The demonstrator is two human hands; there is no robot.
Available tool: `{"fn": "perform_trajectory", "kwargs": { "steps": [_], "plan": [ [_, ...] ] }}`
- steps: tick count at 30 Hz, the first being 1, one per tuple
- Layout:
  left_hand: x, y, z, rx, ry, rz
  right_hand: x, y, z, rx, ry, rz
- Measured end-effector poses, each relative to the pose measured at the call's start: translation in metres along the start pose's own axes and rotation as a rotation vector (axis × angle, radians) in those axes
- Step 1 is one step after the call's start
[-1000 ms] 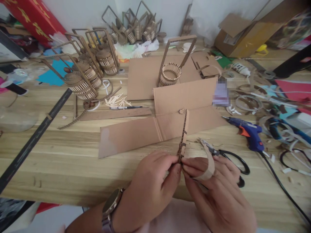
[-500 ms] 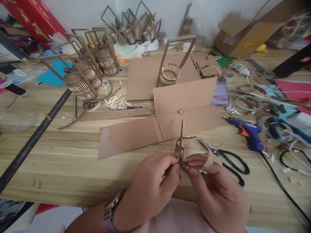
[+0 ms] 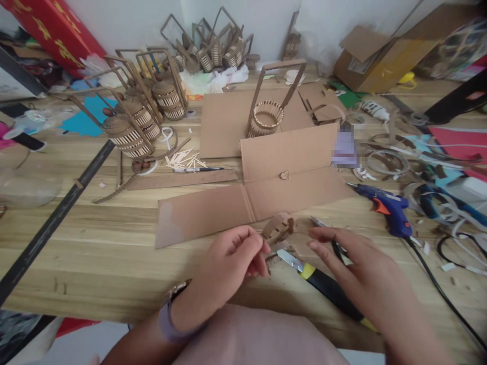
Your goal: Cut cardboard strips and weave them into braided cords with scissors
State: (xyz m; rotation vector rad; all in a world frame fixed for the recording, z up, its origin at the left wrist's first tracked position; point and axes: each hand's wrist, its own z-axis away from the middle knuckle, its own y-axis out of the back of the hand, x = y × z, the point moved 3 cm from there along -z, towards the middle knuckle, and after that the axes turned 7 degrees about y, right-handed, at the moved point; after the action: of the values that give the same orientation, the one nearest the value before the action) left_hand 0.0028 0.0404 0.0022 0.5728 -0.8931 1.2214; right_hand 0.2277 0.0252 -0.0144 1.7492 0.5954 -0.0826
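My left hand [image 3: 234, 271] is closed, its fingertips pinched together beside a small heap of torn cardboard scraps [image 3: 279, 230]. What it holds, if anything, is hidden. To its right, my right hand [image 3: 365, 276] hovers with thumb and forefinger apart and nothing visible between them. Between the hands a utility knife [image 3: 331, 291], black and yellow with its blade out, lies pointing to the upper left. Scissors [image 3: 338, 251] lie partly hidden behind my right hand.
A folded cardboard sheet [image 3: 292, 190] lies ahead, with an open slatted basket [image 3: 266, 117] behind it. A blue glue gun [image 3: 390, 205] rests at right, its cord running to the front. Lidded baskets [image 3: 127, 134], small sticks [image 3: 184, 159] and a black bar [image 3: 57, 215] are at left.
My hands have separated; the right one moved right and opened. The upright corrugated cardboard strip between them is no longer upright. The utility knife now shows clearly.
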Motion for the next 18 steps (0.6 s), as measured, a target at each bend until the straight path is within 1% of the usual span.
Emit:
{"fn": "perform_trajectory", "kwargs": {
  "steps": [2,4,7,10,13,14,16,18],
  "plan": [
    [-0.003,0.002,-0.005,-0.016,0.041,0.125,0.034,-0.004,0.011,-0.164,-0.059,0.172],
    [-0.006,0.003,-0.008,-0.034,0.059,0.204,0.060,-0.006,0.024,-0.195,-0.113,0.244],
    [-0.010,0.002,-0.011,-0.072,0.076,0.268,0.079,-0.008,0.040,-0.221,-0.147,0.274],
    [-0.012,0.002,-0.013,-0.095,0.085,0.300,0.086,-0.007,0.046,-0.245,-0.174,0.272],
    [-0.012,0.002,-0.014,-0.096,0.082,0.304,0.088,0.003,0.044,-0.250,-0.193,0.176],
    [-0.012,0.001,-0.014,-0.096,0.079,0.299,0.087,0.008,0.043,-0.229,-0.197,0.143],
    [-0.011,0.001,-0.013,-0.093,0.069,0.284,0.079,0.020,0.041,-0.138,-0.179,0.111],
    [-0.010,0.000,-0.012,-0.077,0.062,0.266,0.061,0.030,0.039,-0.054,-0.103,0.069]
  ]
}}
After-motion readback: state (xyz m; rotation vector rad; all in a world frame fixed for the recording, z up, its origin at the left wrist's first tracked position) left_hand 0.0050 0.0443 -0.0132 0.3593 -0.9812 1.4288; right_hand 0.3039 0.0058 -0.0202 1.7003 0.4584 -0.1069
